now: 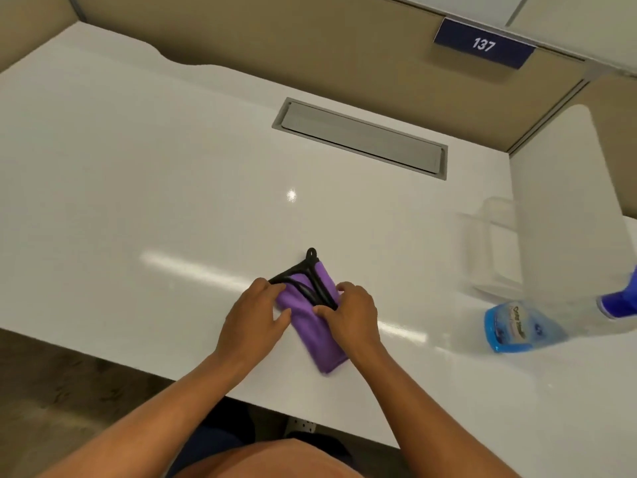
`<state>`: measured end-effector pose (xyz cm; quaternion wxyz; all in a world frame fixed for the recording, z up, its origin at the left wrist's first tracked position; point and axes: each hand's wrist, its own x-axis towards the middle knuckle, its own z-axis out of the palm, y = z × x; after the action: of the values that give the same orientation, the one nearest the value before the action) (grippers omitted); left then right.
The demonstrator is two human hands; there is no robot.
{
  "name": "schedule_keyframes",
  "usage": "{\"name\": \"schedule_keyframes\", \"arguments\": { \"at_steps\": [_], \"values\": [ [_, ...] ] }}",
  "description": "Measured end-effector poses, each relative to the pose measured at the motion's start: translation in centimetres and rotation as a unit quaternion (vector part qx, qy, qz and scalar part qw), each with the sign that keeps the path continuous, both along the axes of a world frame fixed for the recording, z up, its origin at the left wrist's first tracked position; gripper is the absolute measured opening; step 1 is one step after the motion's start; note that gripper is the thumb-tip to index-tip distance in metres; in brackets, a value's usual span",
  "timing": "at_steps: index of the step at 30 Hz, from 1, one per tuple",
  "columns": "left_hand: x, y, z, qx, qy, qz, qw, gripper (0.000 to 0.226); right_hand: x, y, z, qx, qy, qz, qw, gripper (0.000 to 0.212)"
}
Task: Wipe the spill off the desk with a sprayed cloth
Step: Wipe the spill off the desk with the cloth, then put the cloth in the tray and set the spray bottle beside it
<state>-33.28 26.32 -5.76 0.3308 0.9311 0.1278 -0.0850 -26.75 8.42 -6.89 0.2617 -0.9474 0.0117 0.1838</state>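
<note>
Desk (pixel 144 174), white and glossy, bare across its left half; no spill readable on it, only glare streaks, so whether wiping has begun cannot be told. Left hand (pixel 256 317) near the front edge, about mid-width: fingers curled onto the left border of the purple cloth (pixel 322 339), thumb spread toward it, pinching the fold. Cloth lies folded, flat on the desk, long axis running from the front edge back toward the middle. Black hanger (pixel 306 277) sits on the cloth's far end, hook pointing away. Right hand (pixel 350 313) touching the cloth's right border, fingertips pinching it where the hanger bar crosses. Judgement: cloth is being readied, folded or freed from the hanger; spraying and wiping apparently not yet done. Grey cable hatch (pixel 360 138) closed, toward the back edge. Clear plastic holder (pixel 489 246) near the right edge. Blue spray bottle (pixel 517 327) lying on its side by the front right corner, well apart from both hands.
</note>
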Motion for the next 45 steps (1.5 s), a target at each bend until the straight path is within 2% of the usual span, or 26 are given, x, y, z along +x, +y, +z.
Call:
{"name": "schedule_keyframes", "arguments": {
  "at_steps": [3, 6, 8, 9, 10, 12, 15, 17, 19, 23, 25, 27, 29, 33, 38, 43, 45],
  "values": [
    [0.2, -0.4, 0.5, -0.032, 0.037, 0.014, 0.999, 0.051, 0.8, 0.4, 0.7, -0.032, 0.003, 0.003, 0.999, 0.027],
    [0.6, -0.6, 0.7, -0.056, 0.064, 0.012, 0.996, 0.05, 1.3, 0.8, 1.1, 0.02, 0.028, -0.018, 0.999, 0.019],
    [1.1, -0.7, 0.9, -0.078, 0.09, 0.001, 0.993, 0.04, 1.2, 1.2, 1.4, 0.06, 0.049, -0.038, 0.996, 0.021],
    [1.4, -0.6, 1.0, -0.096, 0.103, 0.006, 0.99, 0.025, 1.2, 1.4, 1.6, 0.075, 0.057, -0.052, 0.994, 0.024],
    [1.6, -0.6, 1.2, -0.129, 0.108, 0.015, 0.986, 0.016, 1.1, 1.5, 1.9, 0.091, 0.066, -0.07, 0.991, 0.029],
    [2.3, -0.5, 1.7, -0.223, 0.111, 0.049, 0.967, 0.029, 1.0, 1.9, 2.8, 0.127, 0.087, -0.103, 0.983, 0.036],
    [3.0, -0.3, 3.0, -0.355, 0.103, 0.08, 0.926, 0.022, 0.8, 2.5, 3.9, 0.194, 0.102, -0.142, 0.965, 0.022],
    [3.3, -0.2, 3.9, -0.405, 0.087, 0.072, 0.907, 0.025, 0.5, 2.8, 4.9, 0.258, 0.105, -0.174, 0.945, 0.016],
    [3.9, -0.1, 4.8, -0.422, 0.065, 0.056, 0.903, 0.024, 0.2, 3.0, 6.2, 0.315, 0.101, -0.194, 0.923, 0.015],
    [5.6, -1.1, 6.4, -0.419, 0.031, 0.001, 0.907, 0.022, -0.1, 2.7, 8.6, 0.341, 0.034, -0.242, 0.908, 0.019],
    [6.6, -2.5, 7.5, -0.451, 0.051, -0.016, 0.891, 0.021, -0.1, 2.5, 9.5, 0.287, -0.032, -0.255, 0.923, 0.014],
    [7.8, -4.0, 8.5, -0.48, 0.066, -0.02, 0.875, 0.036, 0.0, 2.4, 10.4, 0.235, -0.098, -0.259, 0.932, 0.004],
    [9.5, -6.1, 9.4, -0.484, 0.064, -0.023, 0.873, 0.036, 0.3, 1.8, 11.3, 0.217, -0.151, -0.271, 0.926, 0.009],
    [13.5, -9.9, 10.4, -0.504, 0.072, -0.009, 0.861, 0.016, 1.7, -1.3, 13.4, 0.215, -0.199, -0.254, 0.922, 0.027],
    [18.0, -14.0, 12.0, -0.519, 0.095, 0.012, 0.85, 0.027, 5.4, -8.9, 16.6, 0.147, -0.202, -0.264, 0.932, 0.032],
    [21.4, -17.1, 13.9, -0.584, 0.122, -0.027, 0.802, 0.034, 10.4, -15.5, 22.0, 0.148, -0.123, -0.21, 0.959, 0.079],
    [23.0, -18.4, 14.9, -0.591, 0.122, -0.063, 0.794, 0.041, 12.5, -18.0, 24.3, 0.2, -0.089, -0.198, 0.956, 0.081]
  ]
}}
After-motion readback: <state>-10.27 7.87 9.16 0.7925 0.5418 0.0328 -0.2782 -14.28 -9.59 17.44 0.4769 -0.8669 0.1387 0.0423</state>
